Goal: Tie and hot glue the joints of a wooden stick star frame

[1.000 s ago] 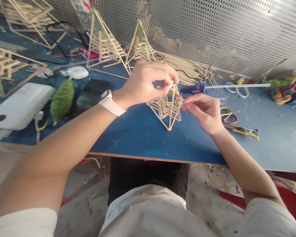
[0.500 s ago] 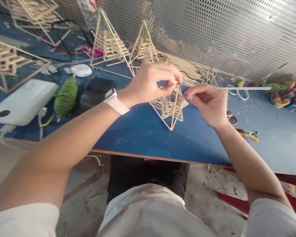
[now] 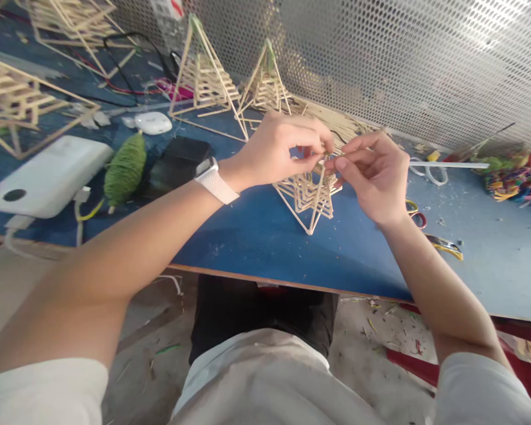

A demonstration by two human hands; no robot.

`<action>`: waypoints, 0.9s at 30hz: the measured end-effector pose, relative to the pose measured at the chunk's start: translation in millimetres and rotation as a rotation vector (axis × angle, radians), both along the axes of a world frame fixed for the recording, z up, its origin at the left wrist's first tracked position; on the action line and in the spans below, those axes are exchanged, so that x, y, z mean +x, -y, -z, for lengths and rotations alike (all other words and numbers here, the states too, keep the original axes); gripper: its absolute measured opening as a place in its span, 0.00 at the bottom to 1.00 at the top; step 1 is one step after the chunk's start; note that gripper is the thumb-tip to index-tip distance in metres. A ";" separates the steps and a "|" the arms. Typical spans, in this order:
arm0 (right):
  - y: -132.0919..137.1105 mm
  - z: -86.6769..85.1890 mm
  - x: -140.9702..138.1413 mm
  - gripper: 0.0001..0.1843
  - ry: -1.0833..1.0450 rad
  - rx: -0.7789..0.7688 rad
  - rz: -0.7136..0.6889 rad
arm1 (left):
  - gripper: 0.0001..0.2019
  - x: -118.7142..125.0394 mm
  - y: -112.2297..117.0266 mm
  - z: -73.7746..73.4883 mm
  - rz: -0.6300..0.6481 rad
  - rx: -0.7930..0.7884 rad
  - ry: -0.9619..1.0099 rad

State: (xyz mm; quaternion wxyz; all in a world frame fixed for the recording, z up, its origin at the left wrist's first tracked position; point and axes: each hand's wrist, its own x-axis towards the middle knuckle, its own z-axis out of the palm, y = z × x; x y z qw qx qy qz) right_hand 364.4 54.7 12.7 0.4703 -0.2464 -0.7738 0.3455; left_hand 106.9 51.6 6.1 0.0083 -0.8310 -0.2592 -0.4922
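Note:
A small pyramid of thin wooden sticks [image 3: 310, 229] stands on the blue table in front of me, with zigzag layers of sticks inside it. My left hand [image 3: 283, 144], with a watch on its wrist, pinches the pyramid's top, where the uprights meet. Close against that tip, the thumb and fingers of my right hand [image 3: 376, 174] are pressed together; what lies between them is too small to make out. Part of the pyramid's upper side is hidden behind both hands.
Two finished-looking stick pyramids [image 3: 212, 88] stand behind, before a perforated metal panel [image 3: 380, 65]. To the left lie a green yarn bundle [image 3: 124, 171], a white power bank [image 3: 48, 177] and a black box [image 3: 177, 162]. Scissors [image 3: 418, 219], a cutter [image 3: 445, 245] and colourful threads [image 3: 517, 171] lie right.
My right hand has moved in to the pyramid's tip, its fingertips now close to those of my left hand. The left hand keeps its pinch on the top. The view has shifted slightly.

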 end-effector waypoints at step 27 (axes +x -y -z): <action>12.2 22.9 -7.5 0.08 0.017 0.233 0.177 | 0.13 3.3 11.4 -3.6 0.042 -0.031 0.069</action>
